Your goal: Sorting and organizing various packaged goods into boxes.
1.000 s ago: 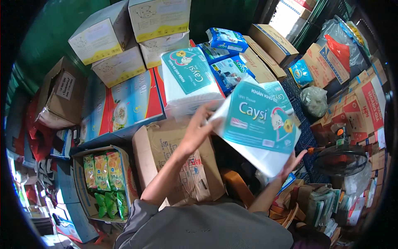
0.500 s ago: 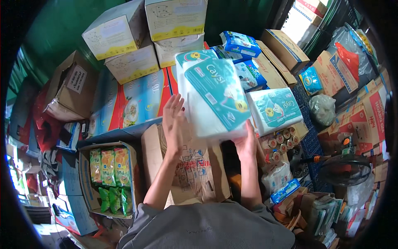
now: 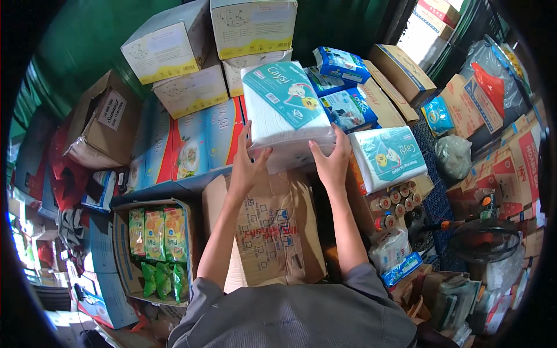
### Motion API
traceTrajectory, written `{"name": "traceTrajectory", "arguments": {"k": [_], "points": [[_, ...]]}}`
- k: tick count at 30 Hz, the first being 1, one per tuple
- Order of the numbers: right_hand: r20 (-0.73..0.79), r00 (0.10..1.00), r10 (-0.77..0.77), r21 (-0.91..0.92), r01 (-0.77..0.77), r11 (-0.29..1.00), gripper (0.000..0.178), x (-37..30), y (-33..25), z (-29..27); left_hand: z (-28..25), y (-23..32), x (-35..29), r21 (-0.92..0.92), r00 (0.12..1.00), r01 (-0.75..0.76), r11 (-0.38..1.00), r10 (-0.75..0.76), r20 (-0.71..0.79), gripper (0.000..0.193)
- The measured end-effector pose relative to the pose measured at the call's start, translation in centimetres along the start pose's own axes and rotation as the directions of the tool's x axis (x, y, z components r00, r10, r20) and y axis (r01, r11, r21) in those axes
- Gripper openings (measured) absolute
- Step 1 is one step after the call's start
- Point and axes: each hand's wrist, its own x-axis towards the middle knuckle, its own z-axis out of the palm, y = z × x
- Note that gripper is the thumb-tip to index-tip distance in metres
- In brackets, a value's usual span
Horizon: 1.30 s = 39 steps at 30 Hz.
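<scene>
A white and teal pack of tissues lies on top of another wrapped white pack, whose near side shows under it. My left hand is closed on the near left corner, with fingers along the side and thumb at the front. On the near right corner my right hand grips in the same way. Part of the fingers is hidden by the packs. To the right of my right hand, another teal and white tissue pack rests on boxes.
Below my forearms stands a brown carton. An open box of green and yellow packets is at left. White and yellow boxes are stacked behind. Blue packs lie far right of centre; a black fan stands at right.
The top tissue pack has turned and settled squarely onto the stack. My left hand, apart from it before, has closed on its left corner. My right hand has moved slightly up.
</scene>
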Motion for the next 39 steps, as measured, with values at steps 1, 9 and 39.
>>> {"name": "traceTrajectory", "arguments": {"k": [1, 9, 39], "points": [[-0.014, 1.0, -0.007, -0.021, 0.007, 1.0, 0.08, -0.2, 0.0, 0.1, 0.3, 0.0, 0.0, 0.023, 1.0, 0.001, 1.0, -0.001, 0.004, 0.095], [0.071, 0.972, 0.224, 0.386, -0.234, 0.893, 0.076, 0.5, 1.9, -0.6, 4.3, -0.8, -0.2, -0.052, 1.0, 0.0, 0.999, 0.001, 0.016, 0.09], [0.282, 0.953, 0.108, 0.55, -0.253, 0.796, 0.071, 1.1, 3.9, -2.9, 3.9, 0.2, -0.3, 0.127, 0.997, -0.014, 0.992, 0.023, -0.07, 0.088]]}}
